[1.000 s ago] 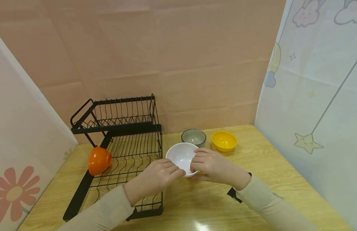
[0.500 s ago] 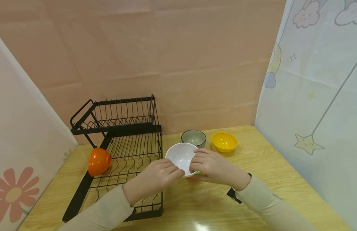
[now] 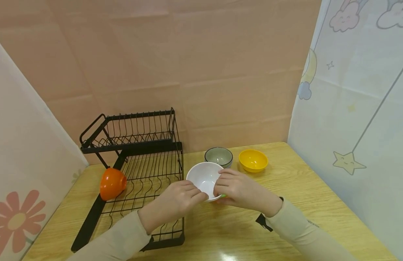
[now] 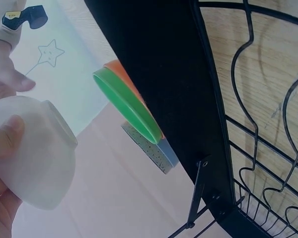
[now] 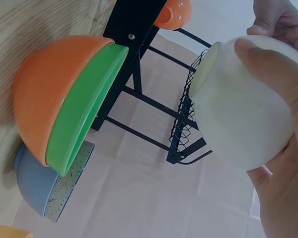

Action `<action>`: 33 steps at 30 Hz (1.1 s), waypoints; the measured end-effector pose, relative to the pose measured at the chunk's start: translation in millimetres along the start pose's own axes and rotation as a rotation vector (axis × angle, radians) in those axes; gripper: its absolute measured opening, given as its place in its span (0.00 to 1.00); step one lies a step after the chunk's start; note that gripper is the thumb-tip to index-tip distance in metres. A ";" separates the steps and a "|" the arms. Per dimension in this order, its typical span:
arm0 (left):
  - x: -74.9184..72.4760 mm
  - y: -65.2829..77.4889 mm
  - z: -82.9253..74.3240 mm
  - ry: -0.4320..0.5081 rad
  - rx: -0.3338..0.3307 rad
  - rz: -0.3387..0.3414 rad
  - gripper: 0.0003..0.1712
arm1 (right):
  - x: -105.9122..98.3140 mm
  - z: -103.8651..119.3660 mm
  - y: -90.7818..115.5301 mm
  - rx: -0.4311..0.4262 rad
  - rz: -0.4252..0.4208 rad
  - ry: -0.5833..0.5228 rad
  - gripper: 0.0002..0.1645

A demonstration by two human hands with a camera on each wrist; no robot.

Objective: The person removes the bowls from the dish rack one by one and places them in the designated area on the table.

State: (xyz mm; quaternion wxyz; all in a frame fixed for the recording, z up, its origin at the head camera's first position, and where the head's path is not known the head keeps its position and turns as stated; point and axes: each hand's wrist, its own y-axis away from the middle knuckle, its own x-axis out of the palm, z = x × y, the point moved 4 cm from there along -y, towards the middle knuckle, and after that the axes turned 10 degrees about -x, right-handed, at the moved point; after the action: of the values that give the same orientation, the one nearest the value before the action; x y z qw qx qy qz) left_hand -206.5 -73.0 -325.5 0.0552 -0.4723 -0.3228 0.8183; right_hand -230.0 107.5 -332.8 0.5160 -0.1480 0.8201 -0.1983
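Note:
A white bowl (image 3: 202, 174) hangs between my hands, its hollow facing me in the head view. My left hand (image 3: 176, 199) grips its near-left rim, and in the left wrist view the thumb lies along the outer wall. My right hand (image 3: 238, 188) pinches the right rim, fingers inside and thumb outside. Beyond the white bowl, a green bowl (image 5: 89, 109) sits inside an orange bowl (image 5: 59, 94) on the table. In the head view the white bowl and right hand mostly hide these two. Behind them stands a speckled grey bowl with a blue outside (image 3: 218, 155).
At the left is a black two-tier dish rack (image 3: 129, 146). Another orange bowl (image 3: 112, 184) is tipped on its side at the rack's left edge. A yellow bowl (image 3: 253, 160) stands at the back right of the wooden table (image 3: 312, 203).
Both hands keep their hold on the white bowl, which stays in nearly the same place. The other bowls and the rack have not moved.

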 end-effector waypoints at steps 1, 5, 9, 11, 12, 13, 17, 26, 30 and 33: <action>-0.2 0.1 -0.1 -0.002 0.002 -0.002 0.12 | -0.7 0.4 -0.3 -0.007 -0.001 0.011 0.16; 0.8 0.9 -0.2 0.004 0.001 0.010 0.12 | -3.4 2.0 -2.0 -0.024 0.008 0.057 0.18; 2.5 0.9 0.4 0.018 -0.009 0.030 0.11 | -4.2 2.9 -3.2 -0.024 0.018 0.083 0.18; 2.6 0.8 0.5 0.028 -0.014 0.035 0.11 | -4.0 3.4 -3.0 -0.021 0.022 0.088 0.18; 2.3 0.6 0.3 0.032 -0.015 0.034 0.11 | -3.9 3.6 -2.8 -0.016 0.026 0.084 0.18; 2.0 0.4 0.0 0.033 -0.015 0.033 0.11 | -3.8 4.0 -2.5 -0.010 0.031 0.080 0.18; 1.8 0.5 -0.6 0.051 -0.015 0.032 0.11 | -3.5 5.3 -1.8 0.011 0.043 0.057 0.18; -2.0 0.6 -2.1 0.086 0.029 -0.028 0.07 | -4.4 10.4 -2.4 -0.014 0.037 0.059 0.17; -3.9 -2.3 -0.6 0.111 0.005 -0.017 0.06 | -5.4 9.6 -2.7 -0.012 0.037 0.071 0.17; -6.2 -4.2 3.0 0.157 -0.042 0.033 0.06 | -5.7 8.8 -2.3 -0.002 0.039 0.081 0.16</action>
State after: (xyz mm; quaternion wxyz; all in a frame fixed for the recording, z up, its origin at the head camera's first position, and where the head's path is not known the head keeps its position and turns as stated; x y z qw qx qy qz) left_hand -206.4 -73.6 -317.4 0.0572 -0.5415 -0.3267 0.7725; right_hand -219.5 106.5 -330.7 0.4861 -0.1245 0.8432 -0.1931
